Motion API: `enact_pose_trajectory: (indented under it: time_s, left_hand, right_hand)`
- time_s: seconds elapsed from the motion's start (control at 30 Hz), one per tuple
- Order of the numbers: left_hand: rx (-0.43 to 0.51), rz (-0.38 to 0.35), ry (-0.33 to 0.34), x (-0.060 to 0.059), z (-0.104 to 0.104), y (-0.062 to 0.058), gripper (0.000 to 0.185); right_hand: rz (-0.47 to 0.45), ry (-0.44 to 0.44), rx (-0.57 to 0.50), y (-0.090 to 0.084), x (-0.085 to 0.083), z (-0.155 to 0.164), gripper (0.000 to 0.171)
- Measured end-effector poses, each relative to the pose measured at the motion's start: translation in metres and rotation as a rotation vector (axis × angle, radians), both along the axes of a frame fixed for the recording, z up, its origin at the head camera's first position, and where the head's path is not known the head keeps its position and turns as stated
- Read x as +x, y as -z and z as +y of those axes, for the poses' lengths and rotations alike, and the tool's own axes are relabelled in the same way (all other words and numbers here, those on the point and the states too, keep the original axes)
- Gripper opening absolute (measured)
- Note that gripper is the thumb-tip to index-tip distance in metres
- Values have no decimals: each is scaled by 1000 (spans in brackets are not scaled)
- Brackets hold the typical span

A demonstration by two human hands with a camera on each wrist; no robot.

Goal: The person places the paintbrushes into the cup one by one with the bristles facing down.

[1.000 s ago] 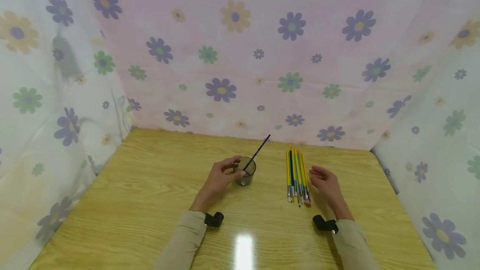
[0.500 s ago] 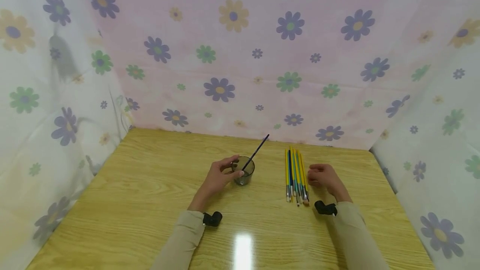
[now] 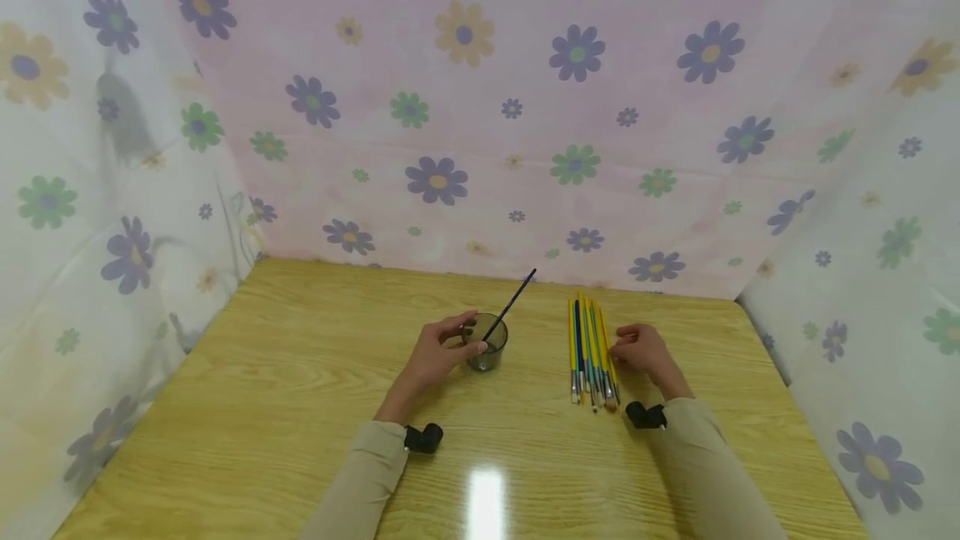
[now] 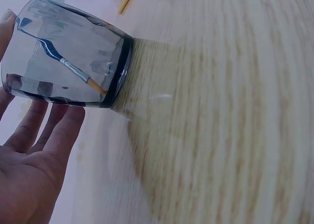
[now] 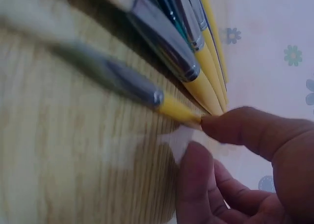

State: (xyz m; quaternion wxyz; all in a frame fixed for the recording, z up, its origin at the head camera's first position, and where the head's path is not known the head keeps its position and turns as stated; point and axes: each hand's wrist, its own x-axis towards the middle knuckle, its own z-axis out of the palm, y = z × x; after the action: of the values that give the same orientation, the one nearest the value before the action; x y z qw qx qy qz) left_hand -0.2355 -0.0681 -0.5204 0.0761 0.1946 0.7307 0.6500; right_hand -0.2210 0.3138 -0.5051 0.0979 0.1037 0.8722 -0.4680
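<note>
Surface: wooden table (image 3: 285,407), light yellow-brown grain, glossy; a bright light reflection sits near its front edge. Flowered cloth walls close it on three sides.

On the table, middle: dark see-through cup (image 3: 487,347), upright, base flat on the wood. One black brush (image 3: 512,307) leans inside it, bristle end down, handle out over the rim toward the back right.

Right of the cup, apart from it: row of brushes (image 3: 591,350), yellow, blue and teal handles, lying flat side by side, metal ferrules toward the front edge.
</note>
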Motion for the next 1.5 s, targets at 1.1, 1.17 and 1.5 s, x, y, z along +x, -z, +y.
enact_pose_trajectory:
  time_s: [1.1,1.17,1.5]
  left_hand:
    - [-28,-21,-18,0,-1,0,62]
    - [-16,-18,-17,0,-1,-1,61]
    - [-24,-25,-32,1,0,-2,60]
  right_hand:
    - [-24,-109,327,-9,-2,-9,57]
    - [-20,-115,338,-9,-3,-9,58]
    - [-19,-63,285,-11,0,-5,60]
